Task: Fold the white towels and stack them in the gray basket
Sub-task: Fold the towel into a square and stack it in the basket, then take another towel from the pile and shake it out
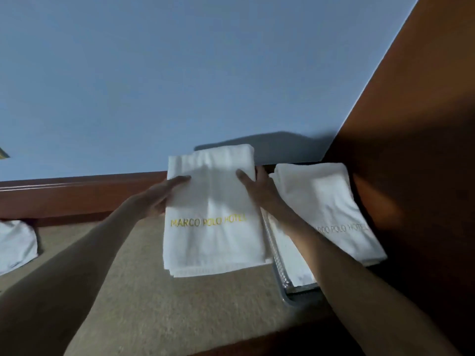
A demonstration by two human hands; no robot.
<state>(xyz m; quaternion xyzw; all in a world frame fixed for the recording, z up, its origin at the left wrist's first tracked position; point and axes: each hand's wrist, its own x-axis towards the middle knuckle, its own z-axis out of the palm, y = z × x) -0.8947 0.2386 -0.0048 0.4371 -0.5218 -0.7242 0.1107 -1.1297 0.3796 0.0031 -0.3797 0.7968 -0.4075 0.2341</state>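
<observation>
Between the two hands, a folded towel hangs flat above the carpet, with yellow hotel lettering across its front. The left hand grips the left edge near the top, its thumb laid on the front face. The right hand grips the right edge in the same way. The fingers behind the cloth are hidden, so I judge only from the thumbs that both hands pinch it.

Just beside this towel, on the right, stands the gray basket, close to a wooden panel. A stacked towel of the same kind already lies in the basket, folded. Another loose towel waits on the floor at the far left edge.

The folding of this piece seems finished, and the step in hand is the carrying to the basket. The next move calls for shifting the towel to the right, over the basket. It should then be lowered flat onto the stacked towel, with edges matching, so that the fold does not open when the hands release.
</observation>
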